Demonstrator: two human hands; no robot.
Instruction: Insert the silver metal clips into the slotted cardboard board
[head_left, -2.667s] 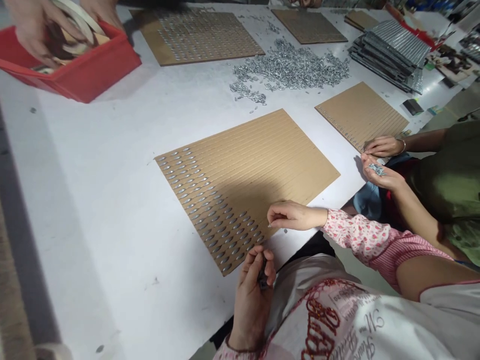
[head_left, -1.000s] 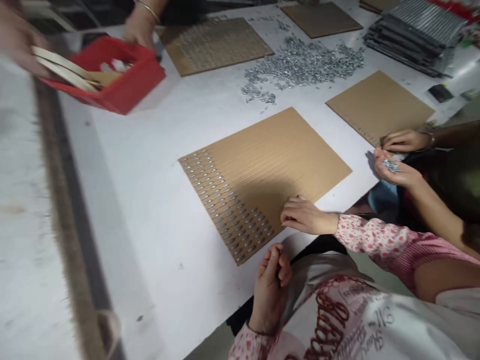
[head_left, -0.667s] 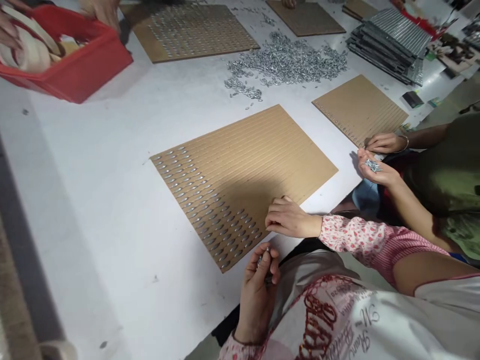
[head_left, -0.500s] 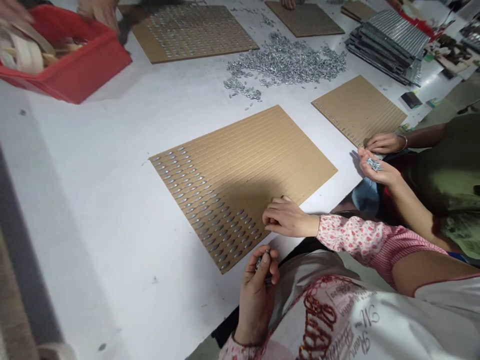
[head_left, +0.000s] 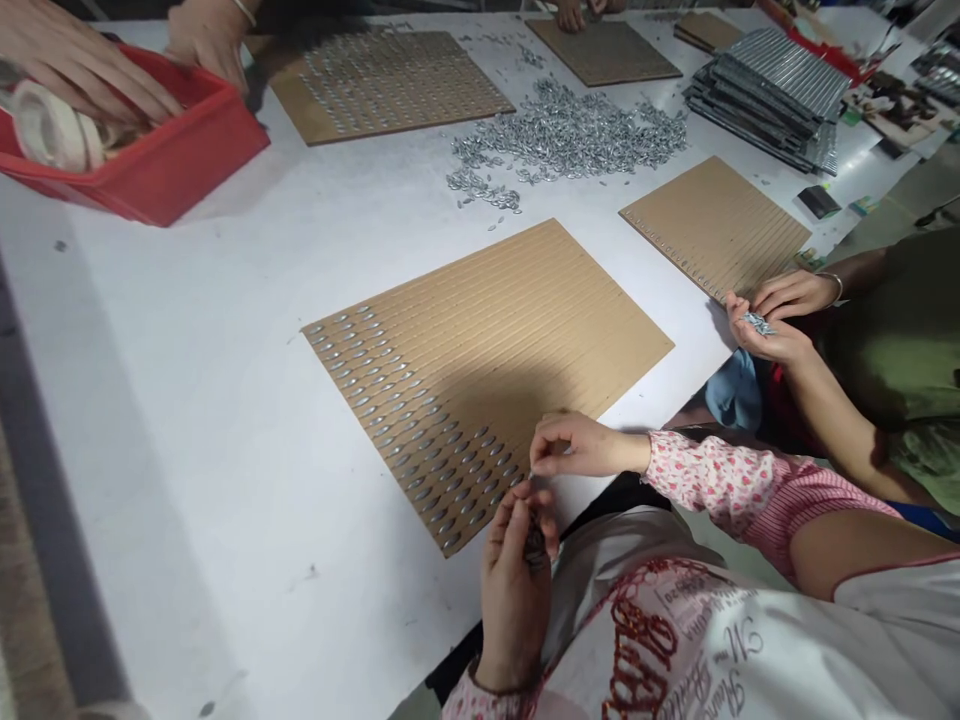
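My left hand [head_left: 517, 575] is closed around several small spindle-shaped metal pieces [head_left: 535, 545], just off the near corner of a brown grooved board [head_left: 547, 310]. My right hand [head_left: 577, 445] is pinched, its thumb and index fingertips almost at the left fingertips. Whatever lies in that pinch is too small to make out. Rows of the same silvery pieces [head_left: 405, 420] lie in the board's grooves along its left end and near side. Bare grooves cover the rest of the board.
A heap of loose metal pieces [head_left: 570, 130] lies beyond the board. A red bin [head_left: 187, 150] holds tape rolls, with a co-worker's hand inside. At right, another person's hands [head_left: 780, 320] hold pieces beside a second board [head_left: 720, 220]. Ridged grey plates [head_left: 765, 95] are stacked behind.
My right hand has drawn back from the board to my left fingertips. A co-worker's hand has reached into the red bin. The hands at right have shifted slightly off their board.
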